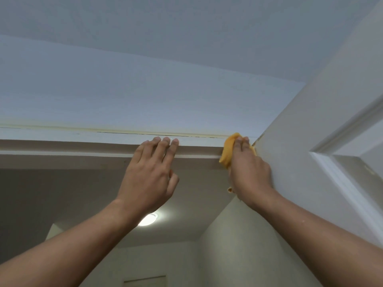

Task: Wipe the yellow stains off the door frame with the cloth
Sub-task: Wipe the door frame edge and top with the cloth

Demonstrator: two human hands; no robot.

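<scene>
The white top piece of the door frame runs across the view above my head. A thin yellowish line of stain follows its upper edge where it meets the wall. My right hand presses an orange-yellow cloth against the frame's right end, close to the corner by the door. My left hand rests flat on the frame's front face with its fingers spread and holds nothing.
An open white panelled door stands at the right, right beside my right hand. A lit round ceiling lamp shows through the doorway in the room beyond. Wall and ceiling fill the upper part of the view.
</scene>
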